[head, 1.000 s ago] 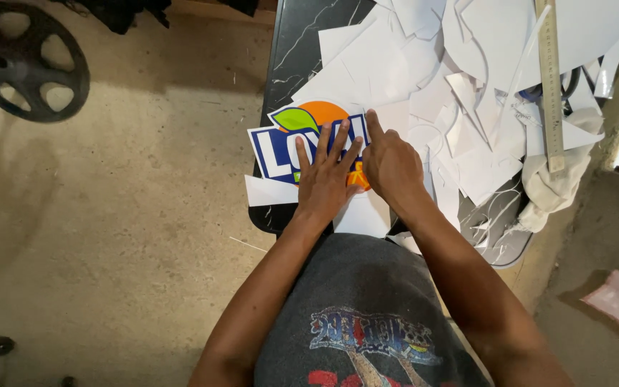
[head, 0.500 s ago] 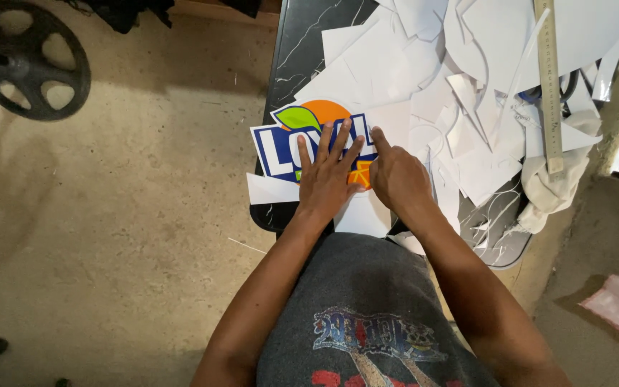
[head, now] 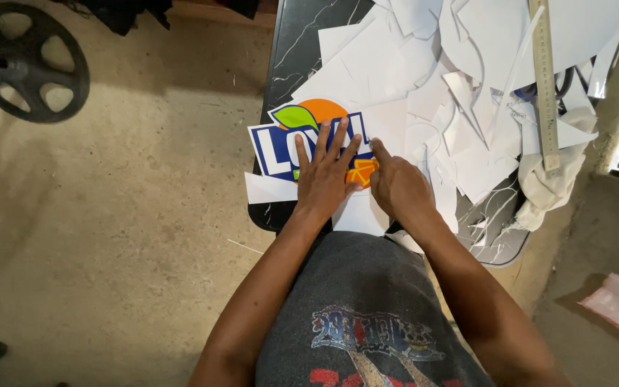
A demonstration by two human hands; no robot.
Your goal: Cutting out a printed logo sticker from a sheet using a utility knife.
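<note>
The sticker (head: 302, 140), a blue, orange and green cut-out, lies flat at the near left corner of the dark marble-patterned table (head: 288, 43), its left edge reaching just past the table's rim. The left hand (head: 324, 175) rests on top of the sticker with fingers spread wide and palm down, pinning it, gripping nothing. The right hand (head: 395, 186) sits just to the right of the sticker, its fingers curled in and the forefinger pressed onto the sticker's orange lower right part; whether anything is pinched under it cannot be told.

What could go wrong: the sticker overhangs the table's edge, so a sideways push from the flat hand could slide it off, or crease it where no surface backs it. Uneven pressure from the one fingertip could wrinkle it or trap a bubble.

To the right of the sticker and beyond it a thick litter of white paper scraps (head: 431, 79) covers the table and crowds the right hand; one scrap lies half under the sticker. Further right lie a long ruler (head: 544, 79) and a crumpled cloth (head: 549, 179). Far left of the sticker, on the concrete floor, sits a black wheel (head: 26, 61)
</note>
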